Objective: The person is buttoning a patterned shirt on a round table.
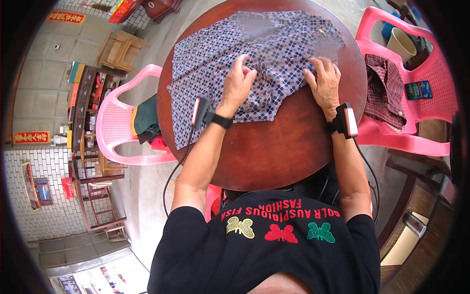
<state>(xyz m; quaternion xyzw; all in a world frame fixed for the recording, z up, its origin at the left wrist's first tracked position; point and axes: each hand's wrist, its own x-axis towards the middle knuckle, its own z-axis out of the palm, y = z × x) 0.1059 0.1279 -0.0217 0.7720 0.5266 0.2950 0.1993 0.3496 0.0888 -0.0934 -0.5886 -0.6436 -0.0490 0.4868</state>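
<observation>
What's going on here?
A person has a blue-and-white patterned cloth spread over much of a round wooden table, with some creases in it. The left hand is over the cloth's middle, thumb and forefinger apart. The right hand is by its right part; whether the fingers grip it isn't clear. A dark checked garment and a phone lie on the pink chair at right.

Left hand (237,85) and right hand (325,84) over patterned cloth (205,61), round brown table (274,159) beneath
</observation>
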